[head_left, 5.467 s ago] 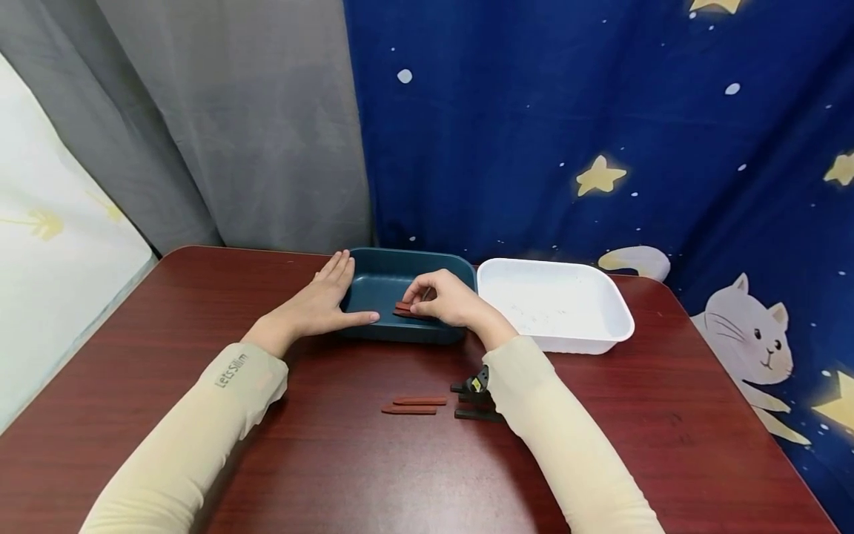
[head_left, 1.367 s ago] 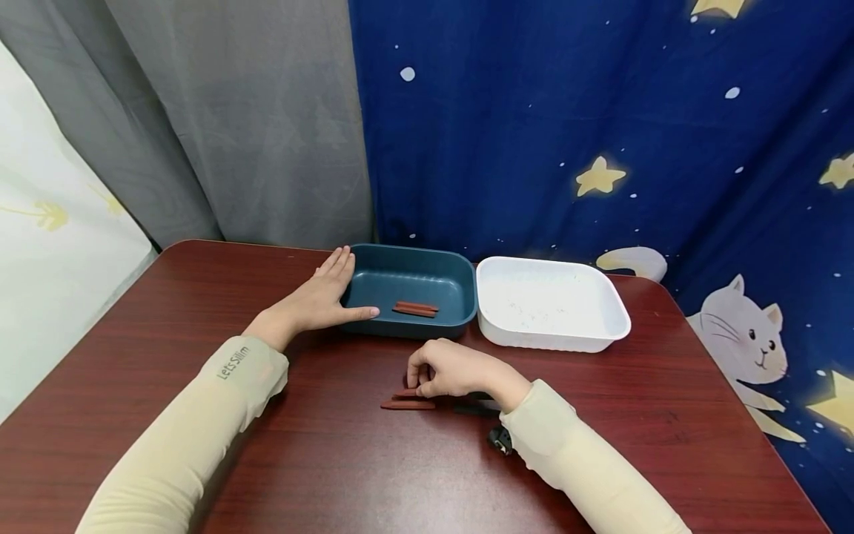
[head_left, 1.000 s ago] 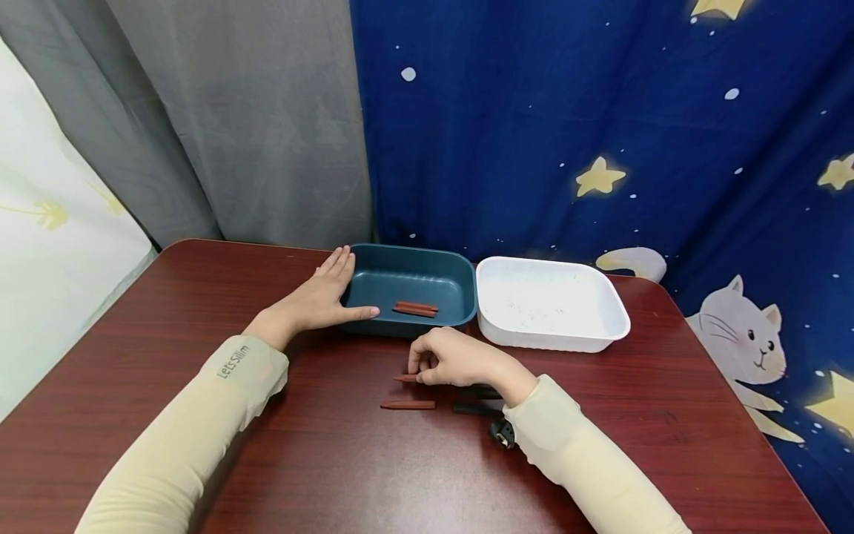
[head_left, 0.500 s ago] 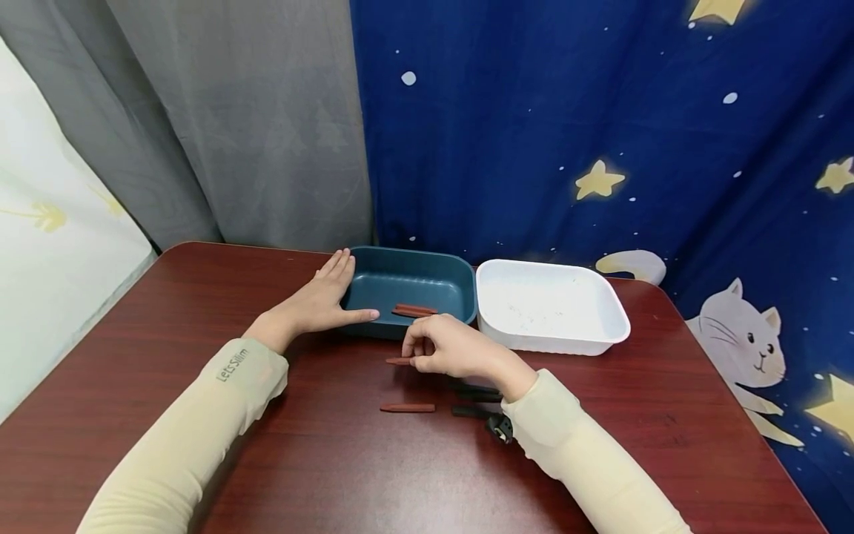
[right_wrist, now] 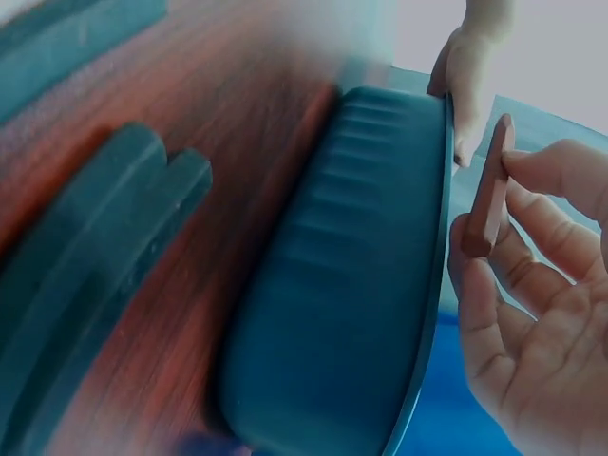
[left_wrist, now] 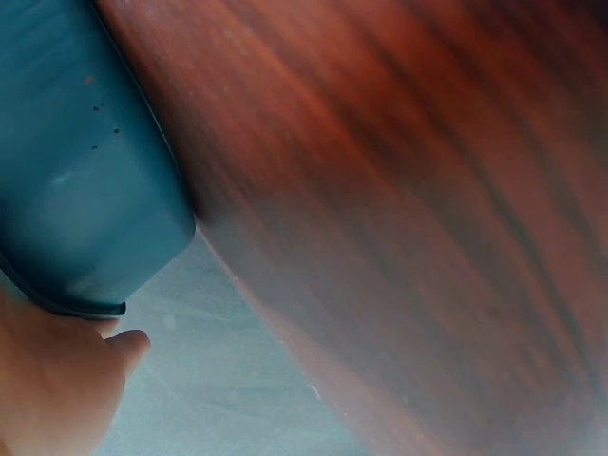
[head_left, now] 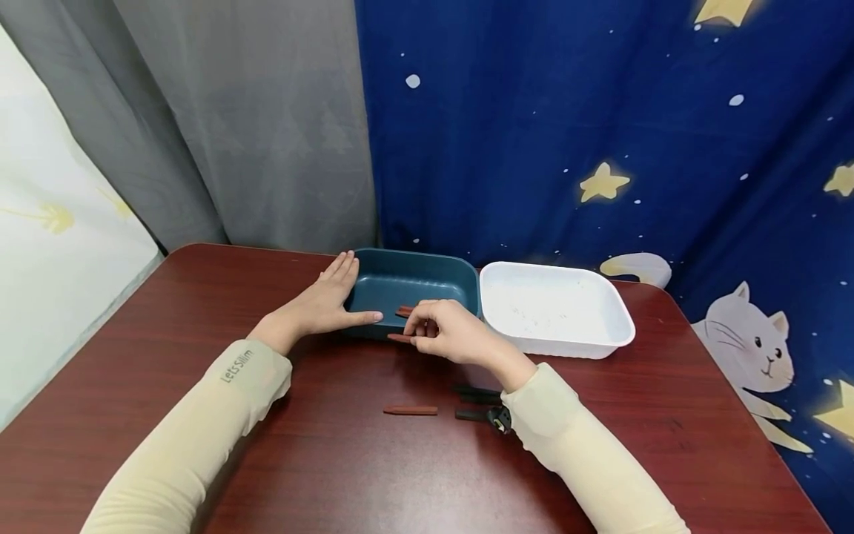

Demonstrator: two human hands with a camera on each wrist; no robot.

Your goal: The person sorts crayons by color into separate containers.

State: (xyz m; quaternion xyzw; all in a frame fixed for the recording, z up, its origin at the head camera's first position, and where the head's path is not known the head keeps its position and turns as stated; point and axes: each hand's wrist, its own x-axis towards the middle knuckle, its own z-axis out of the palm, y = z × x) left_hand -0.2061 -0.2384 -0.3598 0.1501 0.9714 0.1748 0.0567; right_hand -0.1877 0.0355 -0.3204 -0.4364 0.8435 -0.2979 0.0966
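My right hand [head_left: 454, 334] pinches a reddish-brown stick [right_wrist: 490, 185] with one pointed end, just in front of the dark teal basin's [head_left: 427, 268] near rim. In the right wrist view the stick sits between thumb and fingers, level with that rim. Inside the basin lie more reddish-brown sticks [head_left: 403, 311], partly covered by the right hand. My left hand [head_left: 313, 308] rests on the basin's left end, fingers straight along the rim and thumb on the front edge. One more reddish-brown stick [head_left: 410, 410] lies on the table.
Several black sticks [head_left: 471, 415] lie on the table [head_left: 320, 460], partly behind a small black device [head_left: 500, 419] by the right cuff. A white basin [head_left: 557, 308] with dark specks stands right beside the teal one. Curtains [head_left: 480, 148] hang behind the table.
Sticks were laid in the teal basin earlier. Since then the right hand has picked another reddish-brown stick off the table and carried it up to the basin's front rim. The left hand stays put.
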